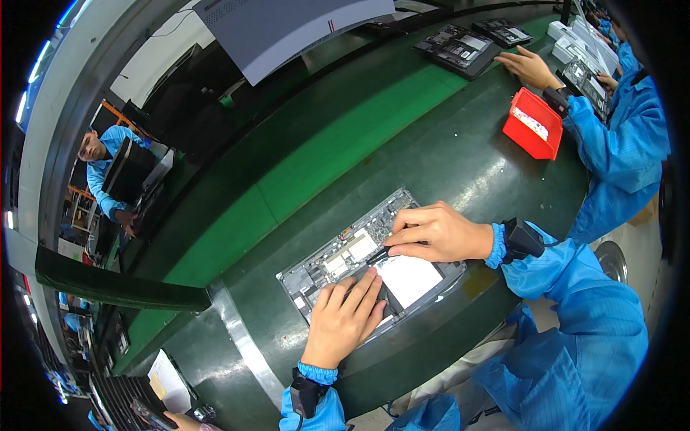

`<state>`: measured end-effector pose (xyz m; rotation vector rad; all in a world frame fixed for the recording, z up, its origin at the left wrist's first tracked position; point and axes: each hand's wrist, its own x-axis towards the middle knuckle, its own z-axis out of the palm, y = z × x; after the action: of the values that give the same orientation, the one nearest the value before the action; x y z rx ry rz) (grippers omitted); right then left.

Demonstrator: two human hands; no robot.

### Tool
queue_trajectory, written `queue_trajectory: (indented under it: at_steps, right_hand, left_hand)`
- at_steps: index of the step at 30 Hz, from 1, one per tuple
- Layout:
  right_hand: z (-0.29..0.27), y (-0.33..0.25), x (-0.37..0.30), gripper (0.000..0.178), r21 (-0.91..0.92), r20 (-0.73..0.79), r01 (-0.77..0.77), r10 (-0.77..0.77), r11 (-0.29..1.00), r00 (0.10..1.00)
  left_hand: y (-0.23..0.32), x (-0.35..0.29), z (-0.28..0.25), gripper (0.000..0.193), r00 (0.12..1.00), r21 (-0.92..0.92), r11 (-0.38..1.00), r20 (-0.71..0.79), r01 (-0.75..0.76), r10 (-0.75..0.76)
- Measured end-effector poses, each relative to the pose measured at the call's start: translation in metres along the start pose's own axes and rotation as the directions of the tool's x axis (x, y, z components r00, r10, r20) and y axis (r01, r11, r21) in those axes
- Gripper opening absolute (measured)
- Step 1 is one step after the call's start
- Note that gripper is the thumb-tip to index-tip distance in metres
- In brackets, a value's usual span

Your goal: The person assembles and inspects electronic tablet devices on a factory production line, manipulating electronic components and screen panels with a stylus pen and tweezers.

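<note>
And here on the green bench (517, 194), near its near edge, lies an opened laptop base (338, 248), set at a slant, its circuit boards bare. The left hand (341, 316) comes in palm down, fingers stretched and thumb apart, fingertips resting on the laptop's middle. Over on the other side, the right hand (442, 233) has thumb and fingers drawn together at a small dark part beside the board; whether it's gripped, I can't tell! Just below those fingers sits a white rectangular panel (408, 281). Black boxes (523, 241) ride on both wrists, over blue sleeves (589, 302).

Up toward the bench's right edge, a red bin (519, 136) carries small white pieces. Beyond it, at the far edge, two more opened laptops (456, 47) lie side by side, a co-worker's hand (532, 68) reaching beside them. A metal strip (244, 341) crosses the bench left of the work.
</note>
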<state>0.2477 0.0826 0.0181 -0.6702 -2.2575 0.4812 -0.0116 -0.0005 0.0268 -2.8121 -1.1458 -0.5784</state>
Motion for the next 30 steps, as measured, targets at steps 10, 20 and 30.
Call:
queue_trajectory:
  at_steps: [10,20,30]
  right_hand:
    - [0.0009,-0.0012,-0.0008,0.016,-0.009,-0.011,0.004,-0.004,1.0,1.0]
    - [0.001,-0.0008,-0.0007,0.016,-0.002,-0.003,0.004,-0.004,1.0,1.0]
    - [-0.0006,-0.0026,-0.0008,0.016,-0.028,-0.019,0.021,-0.022,0.999,1.0]
  left_hand:
    - [0.0016,0.0008,-0.0003,0.045,1.0,-0.016,1.0,-0.01,0.019,-0.019]
    - [0.002,-0.0003,0.0005,0.044,0.999,-0.003,1.0,-0.027,0.017,-0.017]
    - [0.001,0.0002,-0.0008,0.039,1.0,0.019,1.0,-0.015,0.004,-0.004]
